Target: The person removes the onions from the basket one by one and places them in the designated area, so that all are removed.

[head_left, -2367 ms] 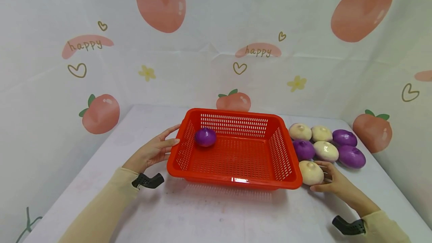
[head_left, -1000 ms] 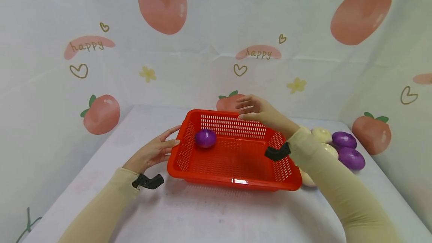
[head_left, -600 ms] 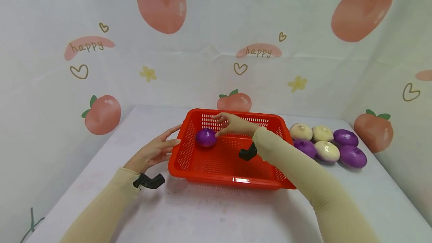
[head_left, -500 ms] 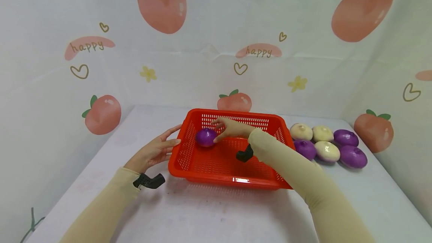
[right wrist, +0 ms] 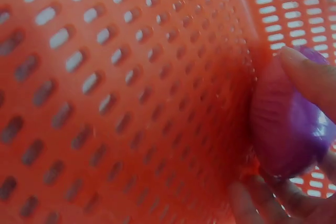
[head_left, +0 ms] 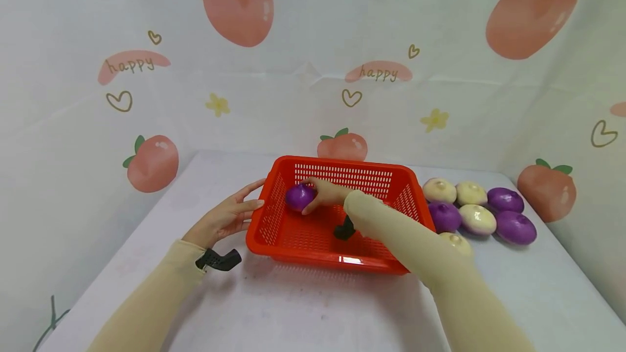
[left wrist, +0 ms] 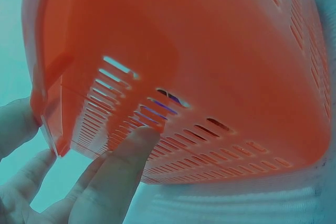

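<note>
A purple onion [head_left: 298, 198] sits in the left part of a red slotted basket [head_left: 342, 259]. My right hand [head_left: 325, 193] reaches in and grips this onion; in the right wrist view the thumb crosses the onion's [right wrist: 283, 124] top and the other fingers go around beneath it. My left hand [head_left: 227, 217] holds the basket's left rim, thumb over the lip. From the left wrist view, fingertips [left wrist: 142, 135] press the slotted outer wall below the rim. Glimpses of purple show through the slots.
Right of the basket, purple onions [head_left: 515, 227] and white onions [head_left: 477, 219] lie in a close group on the white table [head_left: 303, 314]. The right sleeve [head_left: 420, 243] crosses the basket's right side and partly covers the nearest white onion [head_left: 457, 243]. A printed cloth [head_left: 303, 107] stands behind.
The right hand went from a white onion beside the basket, over the rim, down to the purple onion inside and now grips it. The left hand stays at the rim.
</note>
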Tool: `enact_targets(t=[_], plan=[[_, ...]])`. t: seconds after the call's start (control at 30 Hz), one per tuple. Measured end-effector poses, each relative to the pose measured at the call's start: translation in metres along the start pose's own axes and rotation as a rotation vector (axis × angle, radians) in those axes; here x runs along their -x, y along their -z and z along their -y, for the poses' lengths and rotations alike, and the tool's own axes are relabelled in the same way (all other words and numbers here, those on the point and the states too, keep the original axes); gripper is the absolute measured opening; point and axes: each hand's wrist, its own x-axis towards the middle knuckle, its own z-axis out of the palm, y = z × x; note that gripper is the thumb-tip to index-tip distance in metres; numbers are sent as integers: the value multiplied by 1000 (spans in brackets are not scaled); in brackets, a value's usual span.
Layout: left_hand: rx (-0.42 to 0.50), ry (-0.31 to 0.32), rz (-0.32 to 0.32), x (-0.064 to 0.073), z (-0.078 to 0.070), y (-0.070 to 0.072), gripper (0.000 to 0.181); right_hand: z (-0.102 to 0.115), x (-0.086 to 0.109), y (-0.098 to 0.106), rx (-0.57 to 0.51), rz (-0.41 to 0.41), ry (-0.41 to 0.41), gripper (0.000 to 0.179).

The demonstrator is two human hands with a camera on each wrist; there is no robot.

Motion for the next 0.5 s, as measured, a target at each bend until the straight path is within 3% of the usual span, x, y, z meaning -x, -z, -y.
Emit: enact_targets(t=[0.3, 0.5], plan=[[-5, -1, -14, 0, -1, 0, 70, -2, -4, -6, 37, -63, -19, 74], [-3, -3, -15, 0, 0, 0, 69, -3, 4, 5, 60, -68, 10, 73]])
